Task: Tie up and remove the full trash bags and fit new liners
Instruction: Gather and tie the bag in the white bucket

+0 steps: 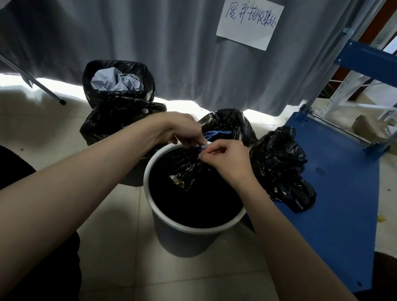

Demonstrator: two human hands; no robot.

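count: two hands, left hand (173, 127) and right hand (228, 155). one white-rimmed bin (178, 229). four black bags: bag in bin (186, 166), open bag (120, 78), tied bag (228, 126), bag on cart (282, 165). one blue cart (337, 201). one paper sign (249, 18).

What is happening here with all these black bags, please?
A person is closing a full black trash bag that sits inside a white-rimmed bin. The left hand and the right hand both pinch the gathered neck of the bag, where a blue tie shows. Two tied bags lie behind, one on the floor and one on the blue cart. Another bin at the back is open, with paper inside.
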